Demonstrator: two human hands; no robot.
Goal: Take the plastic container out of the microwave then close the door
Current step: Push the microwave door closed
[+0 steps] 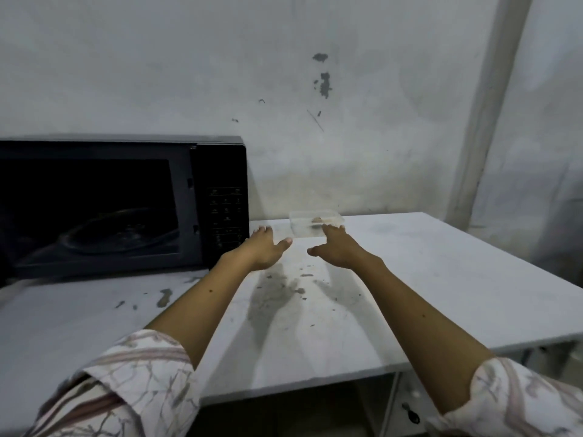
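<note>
Plastic container (316, 223) upright on table (441, 263), long axis left-right

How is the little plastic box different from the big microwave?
The plastic container is see-through and small; the microwave is black and far bigger. The container lies low and flat near the right hand; the microwave stands tall beside the left hand. Both sit on the white table.

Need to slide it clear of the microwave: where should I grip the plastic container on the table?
Grip the plastic container by its two short ends, just under the rim, coming from the near side with the left hand and right hand. It sits flat and shallow, its long side facing you; the microwave stands close on its left.
</note>
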